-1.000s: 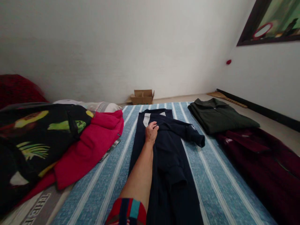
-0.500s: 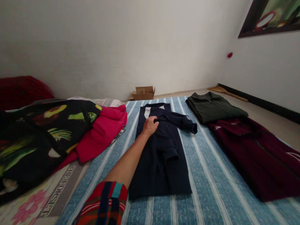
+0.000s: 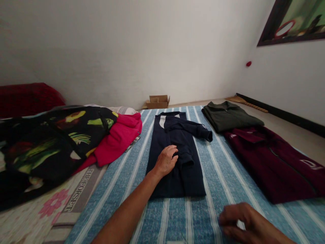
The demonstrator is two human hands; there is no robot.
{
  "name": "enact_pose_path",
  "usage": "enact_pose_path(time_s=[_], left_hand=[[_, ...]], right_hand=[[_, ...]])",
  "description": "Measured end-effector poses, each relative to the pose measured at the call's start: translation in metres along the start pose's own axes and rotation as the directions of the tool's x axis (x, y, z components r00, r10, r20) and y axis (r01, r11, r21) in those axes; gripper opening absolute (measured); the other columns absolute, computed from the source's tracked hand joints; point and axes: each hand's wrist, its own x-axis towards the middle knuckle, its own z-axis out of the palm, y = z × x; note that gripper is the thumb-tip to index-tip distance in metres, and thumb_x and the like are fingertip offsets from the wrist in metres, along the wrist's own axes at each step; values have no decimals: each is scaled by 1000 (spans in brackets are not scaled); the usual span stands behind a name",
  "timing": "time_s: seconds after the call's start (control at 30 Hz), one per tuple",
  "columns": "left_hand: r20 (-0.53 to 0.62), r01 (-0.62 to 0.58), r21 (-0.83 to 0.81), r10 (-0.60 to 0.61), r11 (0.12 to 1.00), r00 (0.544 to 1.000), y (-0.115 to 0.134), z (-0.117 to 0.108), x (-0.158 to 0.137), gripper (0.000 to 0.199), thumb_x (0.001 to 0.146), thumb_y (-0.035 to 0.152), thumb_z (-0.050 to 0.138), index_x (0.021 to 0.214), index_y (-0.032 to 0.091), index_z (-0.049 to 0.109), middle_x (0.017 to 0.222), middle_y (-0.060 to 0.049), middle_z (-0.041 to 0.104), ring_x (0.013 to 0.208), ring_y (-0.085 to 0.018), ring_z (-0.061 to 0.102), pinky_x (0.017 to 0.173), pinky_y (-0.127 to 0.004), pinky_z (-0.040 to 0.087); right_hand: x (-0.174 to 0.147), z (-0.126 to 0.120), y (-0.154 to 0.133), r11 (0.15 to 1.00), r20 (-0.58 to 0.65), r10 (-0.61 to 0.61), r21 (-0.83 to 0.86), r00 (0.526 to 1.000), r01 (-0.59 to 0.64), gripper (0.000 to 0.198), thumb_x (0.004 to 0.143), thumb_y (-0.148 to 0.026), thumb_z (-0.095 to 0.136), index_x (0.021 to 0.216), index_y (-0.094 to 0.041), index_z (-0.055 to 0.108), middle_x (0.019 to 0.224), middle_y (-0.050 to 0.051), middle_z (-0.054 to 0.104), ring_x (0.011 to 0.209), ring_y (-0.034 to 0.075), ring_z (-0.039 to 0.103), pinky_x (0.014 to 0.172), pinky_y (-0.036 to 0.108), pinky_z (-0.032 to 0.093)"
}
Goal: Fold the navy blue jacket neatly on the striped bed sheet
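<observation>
The dark blue top (image 3: 175, 184) lies in a long, narrow fold on the striped blue sheet (image 3: 114, 179), in the middle of the view. It has white patches near the neck. One sleeve pokes out to the right, with small white marks near its end — too tiny to read.

The person's left hand (image 3: 166, 160) rests on the top and hides some of the cloth under it. Its fingers are loosely bent and spread from the thumb, with no cloth pinched between them. The arm is cut off at the bottom edge.

The right hand (image 3: 245, 220) is over the sheet, low down and apart from the top. It is blurry. The fingers curl toward the thumb around a small gap — one cannot tell if the tips meet.

To the right, a folded green top (image 3: 232, 117) overlaps a dark red top (image 3: 274, 169), which runs off the right edge. To the left, a black fruit-print jacket (image 3: 61, 135) covers part of a pink garment (image 3: 119, 135). The jacket is cut off at the left edge.

Far back, a brown box (image 3: 158, 103) is partly hidden behind the sheet's edge. A red heap (image 3: 27, 98) at the left is cut off too, and hard to make out.
</observation>
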Motion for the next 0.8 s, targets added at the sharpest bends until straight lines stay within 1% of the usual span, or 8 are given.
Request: enact_pose_path(time_s=[0.1, 0.2, 0.3, 0.43, 0.5, 0.57, 0.67, 0.8], left_hand=[[6, 20, 20, -20, 1000, 1000, 0, 5, -8, 25, 76, 13, 57, 98, 20, 64, 116, -9, 64, 113, -21, 55, 101, -41, 41], [-6, 31, 43, -30, 999, 1000, -2, 9, -15, 22, 79, 15, 56, 98, 20, 64, 115, -9, 64, 112, -22, 56, 99, -42, 42], [-23, 3, 79, -1, 997, 1000, -3, 12, -18, 16, 82, 17, 54, 94, 20, 63, 113, -9, 65, 110, -21, 57, 97, -40, 42], [-30, -4, 141, 9, 990, 1000, 2, 11, -17, 12, 85, 20, 51, 90, 19, 62, 108, -9, 66, 106, -21, 58, 94, -39, 42], [-28, 10, 161, -5, 987, 1000, 5, 10, -17, 12, 86, 20, 50, 89, 18, 61, 105, -9, 66, 104, -22, 58, 93, -39, 42], [-28, 23, 168, -18, 986, 999, 7, 8, -17, 11, 86, 19, 49, 87, 18, 60, 103, -9, 66, 102, -22, 59, 91, -39, 43], [-38, 29, 163, -23, 986, 999, 10, 5, -16, 11, 85, 17, 49, 84, 19, 60, 98, -8, 66, 99, -22, 59, 90, -39, 43], [-22, -21, 161, 25, 987, 999, 11, 2, -7, 21, 82, 12, 51, 100, 18, 60, 104, -8, 65, 103, -22, 58, 94, -39, 42]], right_hand=[[42, 5, -18, 992, -171, -123, -12, 978, 123, 19, 87, -31, 50, 75, -24, 63, 71, 1, 63, 69, 16, 59, 61, 26, 47], [75, 7, -25, 971, -332, -238, -110, 913, 213, 19, 88, -26, 47, 76, -22, 61, 70, 1, 60, 65, 15, 56, 61, 26, 44], [99, 9, -22, 942, -416, -330, -200, 848, 268, 17, 88, -22, 46, 81, -22, 62, 75, 2, 62, 68, 15, 58, 64, 27, 45], [129, 14, -17, 890, -466, -428, -368, 774, 271, 17, 86, -19, 49, 95, -21, 63, 99, 7, 65, 92, 20, 60, 81, 32, 47], [143, 18, -17, 858, -450, -447, -459, 773, 230, 22, 82, -16, 52, 102, -19, 62, 109, 9, 63, 101, 23, 57, 89, 36, 46], [155, 24, -17, 824, -394, -452, -529, 800, 204, 26, 79, -14, 55, 104, -18, 62, 111, 11, 62, 104, 24, 56, 91, 38, 45], [163, 33, -16, 777, -287, -450, -592, 846, 213, 22, 79, -12, 56, 99, -18, 63, 105, 9, 64, 101, 24, 56, 91, 39, 44], [162, 42, -13, 747, -248, -449, -631, 858, 209, 17, 81, -10, 54, 92, -18, 64, 97, 9, 64, 99, 24, 56, 90, 39, 43]])
